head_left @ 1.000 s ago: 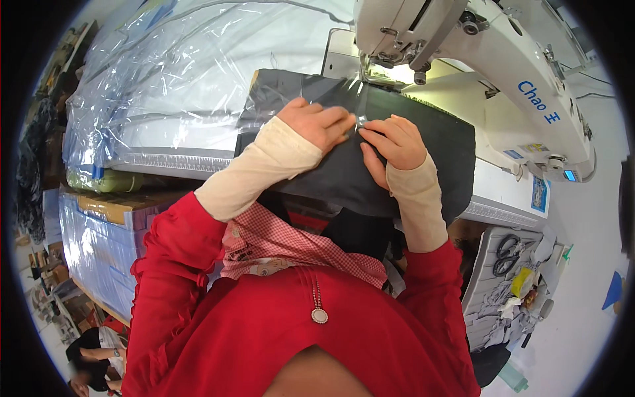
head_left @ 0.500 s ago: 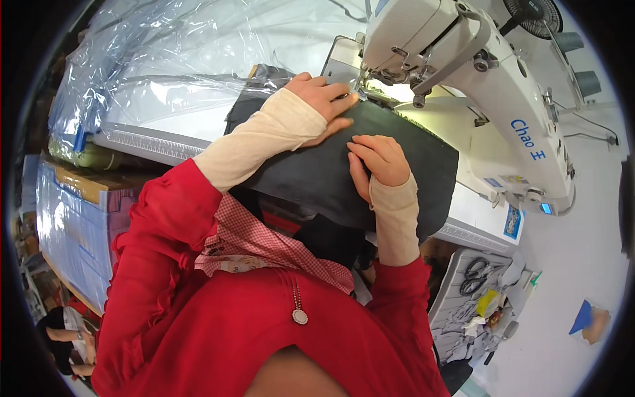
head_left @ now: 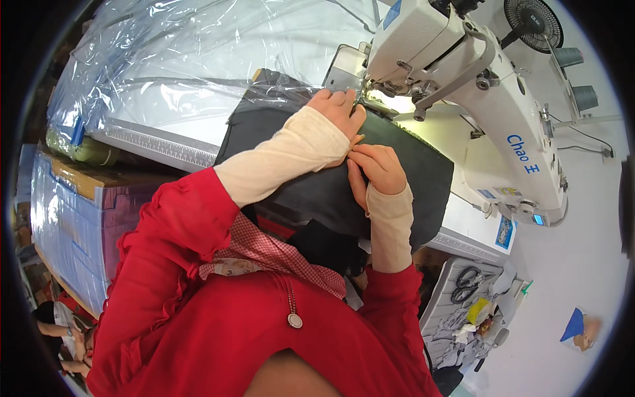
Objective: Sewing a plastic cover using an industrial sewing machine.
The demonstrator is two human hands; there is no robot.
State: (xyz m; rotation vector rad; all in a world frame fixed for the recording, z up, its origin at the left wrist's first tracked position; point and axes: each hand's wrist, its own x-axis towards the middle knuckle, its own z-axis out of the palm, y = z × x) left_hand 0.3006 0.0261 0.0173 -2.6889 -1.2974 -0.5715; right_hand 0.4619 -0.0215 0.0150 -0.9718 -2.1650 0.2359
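A piece of black fabric (head_left: pixel 311 192) lies under both hands and reaches to the needle area of a white sewing machine (head_left: pixel 476 73). My left hand (head_left: pixel 340 114) is at the fabric close beside the presser foot, fingers curled, with its fingertips partly hidden. Just right of it and nearer me, my right hand (head_left: pixel 380 171) pinches at the fabric, its fingertips close to my left thumb. Pale sleeve covers wrap both wrists. A frayed edge (head_left: pixel 423 135) of the fabric shows under the machine's lamp light.
Clear plastic sheeting (head_left: pixel 178 53) spreads over the left of the table and overlaps the fabric's far corner. A ruler strip (head_left: pixel 159 145) runs along the front edge. At the right, a grey tray (head_left: pixel 440 291) holds scissors (head_left: pixel 467 284). Thread cones (head_left: pixel 585 97) and a fan (head_left: pixel 532 25) stand behind the machine.
My left hand has shifted slightly right and its fingers, stretched out before, are now curled. The gap between the hands has narrowed. The view has moved slightly.
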